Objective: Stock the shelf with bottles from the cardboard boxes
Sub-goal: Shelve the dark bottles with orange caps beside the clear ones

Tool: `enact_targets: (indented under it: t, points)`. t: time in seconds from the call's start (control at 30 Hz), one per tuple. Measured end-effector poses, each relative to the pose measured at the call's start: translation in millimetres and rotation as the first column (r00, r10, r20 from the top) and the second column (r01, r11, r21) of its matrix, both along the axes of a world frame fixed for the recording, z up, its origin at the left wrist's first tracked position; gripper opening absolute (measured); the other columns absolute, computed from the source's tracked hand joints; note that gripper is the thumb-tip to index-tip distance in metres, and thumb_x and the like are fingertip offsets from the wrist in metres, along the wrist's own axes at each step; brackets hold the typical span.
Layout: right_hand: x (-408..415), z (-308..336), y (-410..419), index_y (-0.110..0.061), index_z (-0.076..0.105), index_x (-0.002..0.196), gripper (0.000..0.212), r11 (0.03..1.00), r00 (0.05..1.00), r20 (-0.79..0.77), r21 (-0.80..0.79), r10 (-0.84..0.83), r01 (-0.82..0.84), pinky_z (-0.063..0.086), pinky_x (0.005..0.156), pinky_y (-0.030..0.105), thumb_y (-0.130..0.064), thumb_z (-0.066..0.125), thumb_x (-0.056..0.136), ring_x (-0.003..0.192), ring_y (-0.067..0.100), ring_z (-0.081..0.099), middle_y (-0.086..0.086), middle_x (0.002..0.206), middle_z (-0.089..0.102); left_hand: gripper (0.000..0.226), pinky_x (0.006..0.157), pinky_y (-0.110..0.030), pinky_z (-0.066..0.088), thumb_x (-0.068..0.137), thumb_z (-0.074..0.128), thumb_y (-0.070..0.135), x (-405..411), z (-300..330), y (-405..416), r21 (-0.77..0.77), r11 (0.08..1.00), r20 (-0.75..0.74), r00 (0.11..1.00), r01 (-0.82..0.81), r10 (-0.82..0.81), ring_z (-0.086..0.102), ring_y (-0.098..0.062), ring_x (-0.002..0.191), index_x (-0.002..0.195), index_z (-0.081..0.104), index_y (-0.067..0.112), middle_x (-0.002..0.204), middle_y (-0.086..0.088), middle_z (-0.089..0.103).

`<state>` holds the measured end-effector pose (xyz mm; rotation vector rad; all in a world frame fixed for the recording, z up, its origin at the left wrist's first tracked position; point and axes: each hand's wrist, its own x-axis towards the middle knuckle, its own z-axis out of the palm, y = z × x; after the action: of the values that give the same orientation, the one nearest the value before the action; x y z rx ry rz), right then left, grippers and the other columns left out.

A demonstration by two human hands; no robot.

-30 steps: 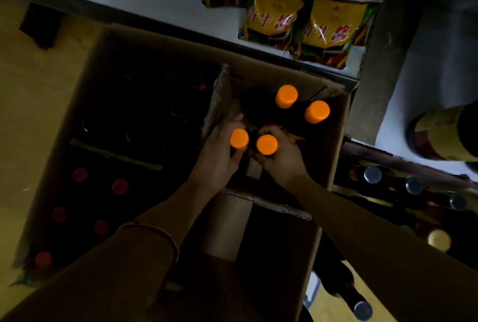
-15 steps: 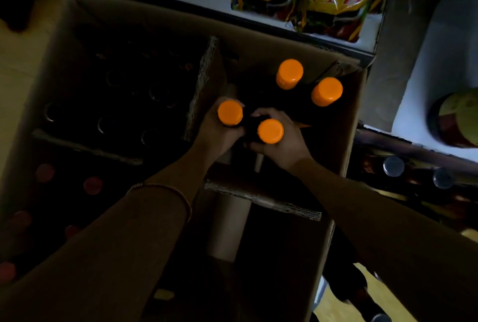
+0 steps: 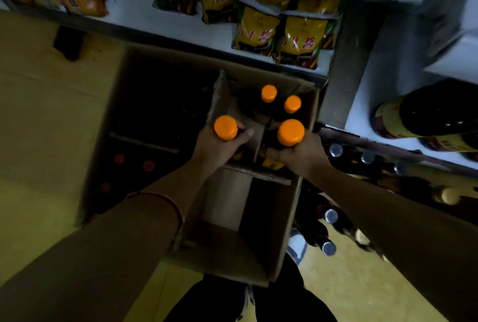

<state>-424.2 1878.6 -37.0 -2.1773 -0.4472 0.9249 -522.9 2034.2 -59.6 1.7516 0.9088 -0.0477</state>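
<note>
Both grips closed on bottle necks: left hand (image 3: 219, 151) holds one dark glass bottle with orange screw cap (image 3: 225, 127), right hand (image 3: 300, 155) holds a second orange-capped dark bottle (image 3: 291, 132), both above the open brown cardboard box (image 3: 284, 218). Two more orange-capped bottles (image 3: 269, 93) stand inside. Step: lifting out. Next: clear the corrugated divider (image 3: 218, 96), carry to the white shelf (image 3: 362, 104) at right, set upright.

Four orange-capped bottles (image 3: 268, 93), two hands (image 3: 218, 149), two open cardboard boxes (image 3: 289, 221).
</note>
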Motion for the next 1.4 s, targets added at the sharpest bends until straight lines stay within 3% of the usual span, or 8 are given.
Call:
enact_targets:
  t: [0.07,0.2,0.37,0.5,0.63,0.77,1.03,1.4]
  points:
    - [-2,48,-5,-0.008,0.069,0.110,0.039,0.997,1.000,-0.008,0.069,0.016,-0.016,0.042,0.080,0.009,-0.016,0.083,0.075,0.092,-0.001,0.055,0.001,0.106,0.068,0.018,0.063,0.004,0.038,0.079,0.078,0.028,-1,47,-1,0.037,0.997,0.011,0.998,0.062,-0.062,0.054,0.023,0.074,0.088,0.067,0.016,0.083,0.019,0.062]
    - [-9,143,-19,-0.003,0.071,0.095,0.025,0.987,0.996,-0.001,0.132,-0.091,0.091,0.055,0.083,0.042,-0.014,0.082,0.075,0.086,0.018,0.068,0.010,0.091,0.074,0.011,0.080,-0.004,0.044,0.080,0.076,0.015,-12,148,-6,0.050,0.988,0.183,0.971,0.144,-0.151,0.061,0.013,0.090,0.086,0.067,0.013,0.086,0.020,0.067]
    - [-21,281,-32,-0.027,0.073,0.094,0.030,0.948,0.982,0.032,0.267,-0.189,0.174,0.056,0.078,0.032,-0.011,0.082,0.071,0.086,0.004,0.069,-0.014,0.086,0.073,0.009,0.100,-0.015,0.042,0.078,0.076,0.022,-24,281,-22,0.141,0.980,0.379,0.906,0.142,-0.186,0.060,0.012,0.102,0.081,0.068,0.021,0.086,0.018,0.071]
    - [-32,380,-39,-0.041,0.069,0.088,0.034,0.942,0.968,0.151,0.300,-0.199,0.147,0.056,0.078,0.028,-0.015,0.082,0.070,0.084,0.000,0.067,-0.017,0.085,0.071,0.007,0.082,-0.032,0.057,0.076,0.073,0.037,-25,372,-26,0.204,0.966,0.451,0.861,0.157,-0.235,0.069,-0.004,0.092,0.077,0.066,0.038,0.085,0.005,0.073]
    - [-42,474,-45,-0.033,0.072,0.085,0.021,0.914,0.935,0.217,0.357,-0.281,0.192,0.057,0.074,0.027,-0.020,0.081,0.071,0.078,-0.001,0.068,-0.012,0.081,0.072,0.010,0.068,-0.027,0.056,0.074,0.069,0.045,-22,469,-32,0.282,0.920,0.495,0.780,0.273,-0.383,0.068,-0.002,0.074,0.066,0.067,0.040,0.070,0.014,0.069]
    - [-53,572,-57,-0.020,0.074,0.076,0.010,0.870,0.864,0.298,0.416,-0.407,0.266,0.057,0.075,0.036,-0.027,0.080,0.072,0.078,0.010,0.069,0.000,0.076,0.073,0.035,0.062,-0.040,0.054,0.078,0.066,0.047,-21,556,-40,0.328,0.881,0.581,0.662,0.341,-0.473,0.069,-0.017,0.065,0.063,0.070,0.017,0.066,-0.001,0.071]
    - [-71,729,-95,-0.005,0.070,0.068,0.017,0.784,0.699,0.453,0.567,-0.553,0.252,0.056,0.081,0.051,-0.019,0.079,0.069,0.074,0.026,0.069,0.010,0.074,0.072,0.037,0.069,-0.024,0.054,0.075,0.066,0.045,-12,700,-65,0.396,0.801,0.674,0.451,0.448,-0.585,0.071,-0.010,0.068,0.066,0.074,0.010,0.069,0.002,0.074]
    - [-116,829,-164,-0.002,0.067,0.077,0.025,0.715,0.567,0.483,0.627,-0.668,0.309,0.056,0.087,0.052,-0.026,0.073,0.081,0.079,0.032,0.071,0.014,0.082,0.073,0.025,0.080,-0.035,0.055,0.080,0.068,0.018,-9,807,-144,0.307,0.703,0.735,0.310,0.641,-0.603,0.070,-0.024,0.067,0.056,0.070,0.010,0.066,-0.009,0.072]
